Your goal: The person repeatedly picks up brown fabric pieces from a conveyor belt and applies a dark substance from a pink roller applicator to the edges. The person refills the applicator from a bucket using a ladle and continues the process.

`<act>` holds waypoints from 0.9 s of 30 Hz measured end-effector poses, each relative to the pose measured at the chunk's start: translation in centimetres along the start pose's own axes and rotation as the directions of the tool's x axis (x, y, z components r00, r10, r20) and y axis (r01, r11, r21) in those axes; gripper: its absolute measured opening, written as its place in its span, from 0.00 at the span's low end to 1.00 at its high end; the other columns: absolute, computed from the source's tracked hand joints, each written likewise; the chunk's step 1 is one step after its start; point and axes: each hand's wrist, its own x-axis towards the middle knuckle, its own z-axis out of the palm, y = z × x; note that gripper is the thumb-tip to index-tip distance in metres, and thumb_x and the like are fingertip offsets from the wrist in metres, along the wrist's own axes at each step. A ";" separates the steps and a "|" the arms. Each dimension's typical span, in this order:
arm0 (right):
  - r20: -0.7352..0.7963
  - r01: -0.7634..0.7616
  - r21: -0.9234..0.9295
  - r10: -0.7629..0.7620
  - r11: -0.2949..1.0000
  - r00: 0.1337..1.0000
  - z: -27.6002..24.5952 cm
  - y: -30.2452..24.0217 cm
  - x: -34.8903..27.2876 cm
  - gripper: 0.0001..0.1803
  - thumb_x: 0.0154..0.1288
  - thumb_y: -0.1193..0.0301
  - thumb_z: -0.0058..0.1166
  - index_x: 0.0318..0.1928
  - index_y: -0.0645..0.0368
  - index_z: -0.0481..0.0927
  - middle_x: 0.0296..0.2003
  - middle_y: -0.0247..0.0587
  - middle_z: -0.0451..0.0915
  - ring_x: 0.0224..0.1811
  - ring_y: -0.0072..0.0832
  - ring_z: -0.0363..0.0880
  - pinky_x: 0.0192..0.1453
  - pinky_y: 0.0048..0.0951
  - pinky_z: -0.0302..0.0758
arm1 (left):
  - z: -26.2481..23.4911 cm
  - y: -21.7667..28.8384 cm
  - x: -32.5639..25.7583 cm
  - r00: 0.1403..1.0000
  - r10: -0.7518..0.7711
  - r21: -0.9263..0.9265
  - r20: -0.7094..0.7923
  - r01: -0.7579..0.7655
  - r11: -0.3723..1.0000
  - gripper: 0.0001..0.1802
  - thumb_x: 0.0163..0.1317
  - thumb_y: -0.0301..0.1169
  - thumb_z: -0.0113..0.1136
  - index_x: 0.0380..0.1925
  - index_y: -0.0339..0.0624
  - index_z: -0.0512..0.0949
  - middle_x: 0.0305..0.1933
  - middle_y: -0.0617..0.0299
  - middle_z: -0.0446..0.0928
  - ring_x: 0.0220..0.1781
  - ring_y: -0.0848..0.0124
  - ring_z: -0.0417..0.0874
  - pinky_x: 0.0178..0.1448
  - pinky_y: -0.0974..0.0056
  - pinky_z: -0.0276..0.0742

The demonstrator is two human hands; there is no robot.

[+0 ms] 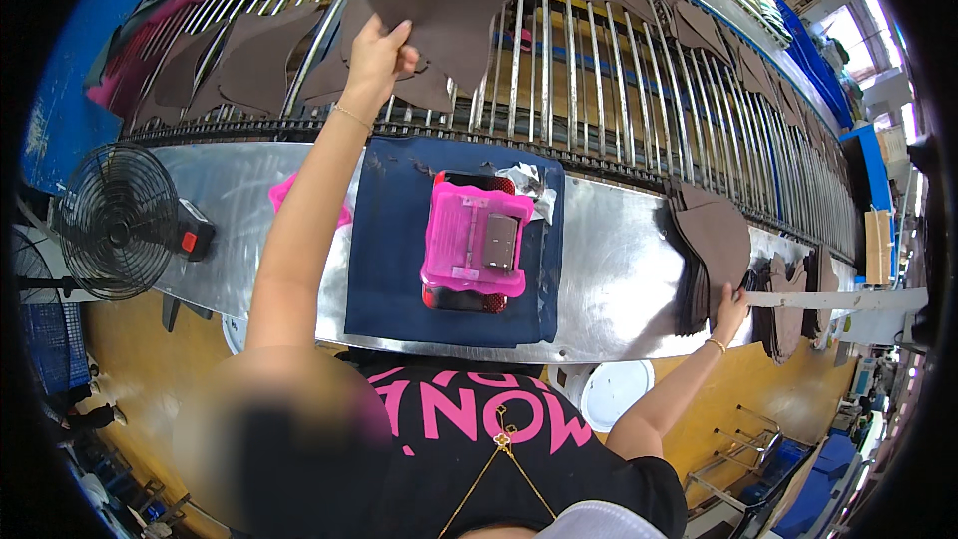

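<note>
My left hand (pixel 382 62) reaches far over the conveyor, its fingers closed on the lower edge of a large dark brown cut piece of sheet material (pixel 439 0). Whether that is fabric or leather I cannot tell. At the right end of the metal table, my right hand (pixel 731 311) grips the near edge of a stack of similar brown pieces (pixel 714 240); how many it pinches is hidden. Between my arms, a pink plastic basket (pixel 454 240) with a small grey-brown block (pixel 501 242) in it sits over a red and black object (pixel 479 182) on a dark blue mat (pixel 389 279).
A conveyor of metal rods (pixel 599 80) runs along the table's far side, carrying several brown pieces (pixel 264 60). A black fan (pixel 118 225) stands at the left. More stacked pieces (pixel 788 304) and a pale bar (pixel 848 300) lie beyond my right hand. A white round stool (pixel 617 394) is below the table.
</note>
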 end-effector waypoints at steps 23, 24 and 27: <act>0.222 -0.258 0.007 0.250 0.966 0.942 1.2 1.3 1.2 0.40 0.41 0.39 0.67 0.43 0.65 0.82 0.46 0.54 0.81 0.50 0.47 0.79 0.56 0.40 0.72 | -8.2 -1.8 -2.3 0.950 -0.308 0.321 -0.049 0.307 0.896 0.47 0.59 0.43 0.64 0.68 0.39 0.46 0.49 0.42 0.72 0.32 0.60 0.85 0.29 0.66 0.81; 0.199 -0.291 -0.005 0.286 0.957 0.937 0.8 0.3 1.1 0.41 0.40 0.40 0.68 0.44 0.64 0.82 0.46 0.55 0.81 0.50 0.48 0.79 0.56 0.40 0.73 | -8.4 -0.7 -3.4 0.949 -0.311 0.348 -0.051 0.308 0.885 0.45 0.60 0.42 0.63 0.68 0.41 0.47 0.48 0.44 0.72 0.31 0.62 0.84 0.29 0.67 0.80; 0.011 -0.430 -0.097 0.433 0.898 0.901 -0.8 -3.1 -0.4 0.39 0.40 0.46 0.71 0.49 0.62 0.79 0.44 0.55 0.81 0.47 0.49 0.80 0.53 0.40 0.73 | -7.9 2.4 -6.1 0.955 -0.286 0.402 -0.080 0.293 0.868 0.38 0.63 0.39 0.60 0.68 0.46 0.52 0.46 0.52 0.74 0.28 0.69 0.83 0.26 0.70 0.78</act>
